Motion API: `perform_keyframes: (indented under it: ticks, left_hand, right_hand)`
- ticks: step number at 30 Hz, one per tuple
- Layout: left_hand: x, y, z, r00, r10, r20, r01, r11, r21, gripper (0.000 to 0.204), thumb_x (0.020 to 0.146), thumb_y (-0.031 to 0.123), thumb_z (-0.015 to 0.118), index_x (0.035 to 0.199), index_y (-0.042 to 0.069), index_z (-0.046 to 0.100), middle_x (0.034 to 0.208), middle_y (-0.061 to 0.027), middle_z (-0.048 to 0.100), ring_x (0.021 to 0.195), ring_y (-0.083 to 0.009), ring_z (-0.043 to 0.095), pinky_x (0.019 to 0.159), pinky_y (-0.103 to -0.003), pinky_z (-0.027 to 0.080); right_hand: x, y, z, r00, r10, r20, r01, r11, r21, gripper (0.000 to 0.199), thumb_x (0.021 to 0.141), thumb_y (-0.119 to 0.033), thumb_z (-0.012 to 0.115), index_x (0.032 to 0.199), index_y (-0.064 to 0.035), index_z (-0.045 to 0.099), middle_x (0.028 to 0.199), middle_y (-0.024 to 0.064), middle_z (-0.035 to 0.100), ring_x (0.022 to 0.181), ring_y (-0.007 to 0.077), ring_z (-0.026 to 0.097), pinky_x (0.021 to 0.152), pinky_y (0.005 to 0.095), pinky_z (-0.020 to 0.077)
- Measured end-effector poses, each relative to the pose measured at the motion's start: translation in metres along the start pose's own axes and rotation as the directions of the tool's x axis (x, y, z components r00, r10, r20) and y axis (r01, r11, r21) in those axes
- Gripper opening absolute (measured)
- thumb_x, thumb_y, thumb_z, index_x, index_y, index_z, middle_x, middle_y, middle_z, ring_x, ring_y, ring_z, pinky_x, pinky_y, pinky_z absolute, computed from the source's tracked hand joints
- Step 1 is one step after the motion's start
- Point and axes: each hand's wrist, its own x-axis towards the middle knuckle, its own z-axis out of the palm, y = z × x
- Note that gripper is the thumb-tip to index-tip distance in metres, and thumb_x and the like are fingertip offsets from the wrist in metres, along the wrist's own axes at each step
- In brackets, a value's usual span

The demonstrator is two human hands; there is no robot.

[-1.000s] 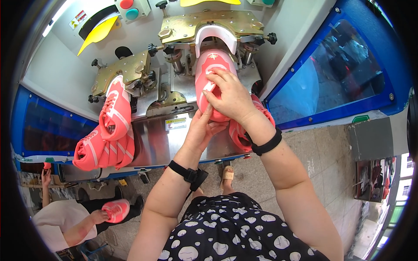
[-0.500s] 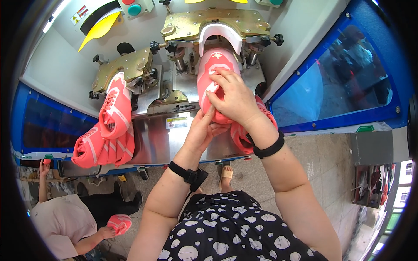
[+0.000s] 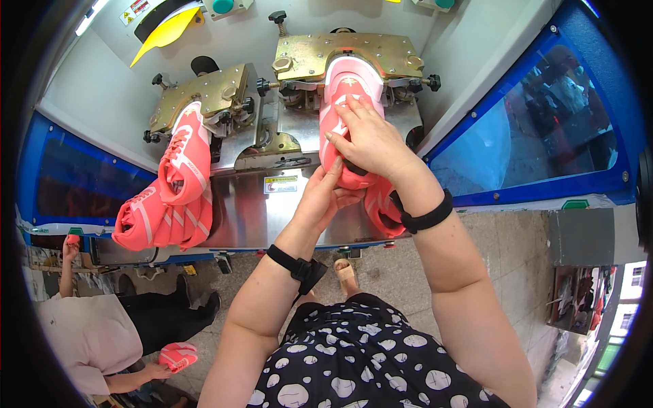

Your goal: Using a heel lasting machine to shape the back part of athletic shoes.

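A coral-pink shoe upper (image 3: 328, 146) lies with its toe under the brass-coloured plate (image 3: 381, 56) of the right-hand press station. A pale curved band (image 3: 356, 66) sits closely around the toe. My right hand (image 3: 373, 139) rests on top of the upper, fingers stretched toward the toe and thumb bent at the near left side, holding it. From below, my left hand (image 3: 322, 197) grips the heel end, thumb up along its side. The undersides of its fingers are partly hidden. Beneath my right forearm, another coral shoe upper (image 3: 381, 209) shows at the steel edge.
At the left station, a laced coral shoe (image 3: 182, 166) sits under a second brass-coloured plate (image 3: 224, 88). Several stacked uppers (image 3: 146, 221) lie beside it. Blue-framed windows (image 3: 530, 122) flank the machine. A co-worker (image 3: 88, 333) at lower left holds a pink shoe (image 3: 178, 356).
The pale curved band stood raised above the toe; now it lies around it, and the brass-coloured plate sits lower. Both my hands stay on the upper. The whole view has shifted slightly.
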Motion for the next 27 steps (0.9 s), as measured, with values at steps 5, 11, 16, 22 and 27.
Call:
perform_keyframes:
  ticks: [5,11,16,22,27]
  left_hand:
    - [0.001,-0.010,-0.001,0.995,-0.025,-0.093,0.022,0.999,-0.036,0.044,0.097,0.046,0.053,0.121,0.010,0.050,0.099,-0.0101,0.067,0.077,-0.0228,0.069,0.066,-0.032,0.059]
    - [0.000,-0.021,-0.008,0.991,-0.052,-0.121,0.052,0.999,-0.003,0.039,0.098,0.050,0.049,0.112,0.014,0.056,0.089,-0.0020,0.067,0.073,-0.0120,0.065,0.066,-0.033,0.056]
    - [0.002,-0.028,-0.012,0.991,-0.070,-0.113,0.074,0.997,0.032,0.039,0.098,0.053,0.046,0.108,0.017,0.057,0.088,0.0023,0.065,0.073,-0.0085,0.060,0.067,-0.033,0.055]
    - [0.003,-0.030,-0.018,0.994,-0.077,-0.082,0.082,0.994,0.069,0.041,0.096,0.057,0.048,0.107,0.018,0.056,0.089,0.0031,0.064,0.075,-0.0087,0.059,0.070,-0.036,0.054]
    - [0.000,-0.026,-0.030,0.997,-0.035,-0.074,0.044,0.990,0.134,0.045,0.092,0.058,0.054,0.109,0.016,0.054,0.092,-0.0004,0.065,0.083,-0.0154,0.060,0.074,-0.039,0.052]
  right_hand:
    - [-0.002,0.002,0.003,0.999,-0.034,-0.002,0.034,0.999,-0.023,0.064,0.091,-0.042,0.054,0.139,-0.0016,0.045,0.147,0.0226,0.038,0.139,0.0359,0.033,0.111,0.0427,0.0349]
    - [-0.007,0.007,0.005,0.997,-0.076,0.023,0.077,0.996,-0.055,0.069,0.090,-0.043,0.056,0.142,-0.0014,0.039,0.150,0.0224,0.033,0.141,0.0363,0.029,0.111,0.0420,0.0356]
    - [-0.009,0.009,0.007,0.993,-0.115,0.022,0.117,0.987,-0.112,0.072,0.088,-0.044,0.057,0.143,-0.0007,0.037,0.151,0.0230,0.030,0.142,0.0361,0.027,0.112,0.0409,0.0344]
    - [-0.012,0.007,0.012,0.993,-0.098,0.069,0.107,0.984,-0.143,0.077,0.087,-0.045,0.058,0.145,-0.0009,0.034,0.154,0.0224,0.024,0.145,0.0348,0.021,0.115,0.0389,0.0289]
    - [-0.016,0.007,-0.011,0.987,-0.145,0.076,0.133,0.981,0.145,0.071,0.089,-0.045,0.057,0.142,-0.0013,0.040,0.152,0.0216,0.030,0.141,0.0346,0.030,0.114,0.0397,0.0298]
